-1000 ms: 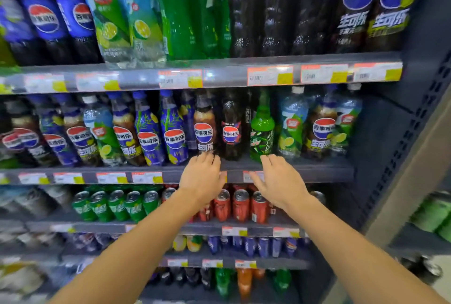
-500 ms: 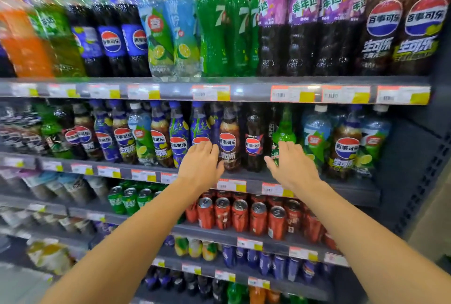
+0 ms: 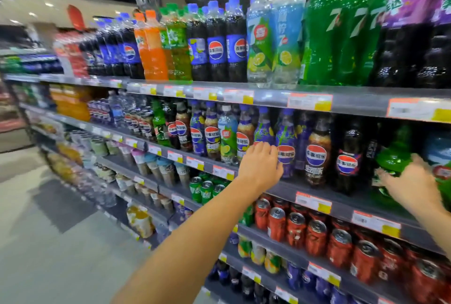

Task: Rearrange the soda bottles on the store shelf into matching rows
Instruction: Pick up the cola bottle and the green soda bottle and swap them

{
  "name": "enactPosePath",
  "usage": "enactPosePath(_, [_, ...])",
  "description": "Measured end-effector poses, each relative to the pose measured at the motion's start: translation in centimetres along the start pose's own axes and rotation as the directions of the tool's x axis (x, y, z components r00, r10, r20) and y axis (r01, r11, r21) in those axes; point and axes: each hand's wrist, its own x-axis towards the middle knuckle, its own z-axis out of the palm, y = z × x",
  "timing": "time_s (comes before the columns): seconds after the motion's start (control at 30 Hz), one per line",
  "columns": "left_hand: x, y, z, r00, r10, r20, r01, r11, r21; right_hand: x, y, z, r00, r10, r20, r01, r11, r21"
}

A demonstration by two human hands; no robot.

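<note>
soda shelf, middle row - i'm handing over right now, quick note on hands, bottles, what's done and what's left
Left hand: fingers on the purple-label bottles, no clear grip.
Right hand: against the green bottle; grip blurred.
Bottles: all on the middle shelf, none lifted out.
Done: nothing visibly sorted; purple, brown cola, black cola and green stand mixed side by side.
Left: probably pull the lone green bottle, then group matching labels into rows.

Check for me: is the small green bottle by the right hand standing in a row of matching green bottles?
No: the green bottle stands between a black-label cola bottle and a light blue bottle.
</note>
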Motion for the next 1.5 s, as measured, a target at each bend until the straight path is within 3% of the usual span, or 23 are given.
enactPosePath(0.13, [-0.9, -1.5, -0.1, 0.998, -0.053, 0.037, 0.051, 0.997, 0.063, 0.5, -0.3, 0.5, 0.998, 0.061, -0.002, -0.061, 0.997, 0.036])
enactPosePath(0.3, [-1.7, -2.1, 0.6, 0.999, -0.047, -0.021, 0.049, 0.995, 0.09, -0.3, -0.8, 0.1, 0.998, 0.009, -0.066, -0.003, 0.996, 0.087])
enactPosePath(0.47, [-1.5, -1.3, 2.0, 0.999, -0.035, -0.032, 0.037, 0.997, 0.062, -0.4, -0.5, -0.5, 0.998, -0.008, -0.062, 0.01, 1.0, 0.019])
enactPosePath(0.77, [-0.9, 0.9, 2.8, 1.0, -0.013, 0.026, 0.012, 0.998, 0.056, -1.3, -0.4, -1.3, 0.999, -0.029, 0.046, 0.021, 0.987, 0.157])
enactPosePath(0.97, [-1.2, 0.3, 2.8, 1.0, 0.002, -0.005, -0.002, 1.0, 0.013, -3.6, 0.1, -1.4, 0.987, -0.133, -0.088, 0.148, 0.97, 0.195])
enactPosePath(1.17, [-2.1, -1.6, 2.3, 0.997, -0.055, -0.055, 0.049, 0.993, -0.107, -5.9, -0.9, -1.4, 0.905, -0.406, -0.129, 0.425, 0.881, 0.208])
enactPosePath(1.27, [-2.4, -0.8, 1.6, 0.99, -0.14, -0.006, 0.126, 0.91, -0.395, -7.6, -3.1, -0.9, 0.892, -0.445, -0.081, 0.447, 0.84, 0.307])
enactPosePath(1.37, [-2.5, 0.9, 1.0, 0.986, -0.144, 0.086, 0.162, 0.694, -0.702, -9.6, -5.7, 0.2, 0.892, -0.451, -0.013, 0.413, 0.804, 0.427])
enactPosePath(1.5, [-3.9, 0.2, 1.5, 0.969, -0.06, 0.24, 0.238, 0.499, -0.833, -11.4, -8.8, 1.9, 0.889, -0.451, 0.079, 0.357, 0.79, 0.498])
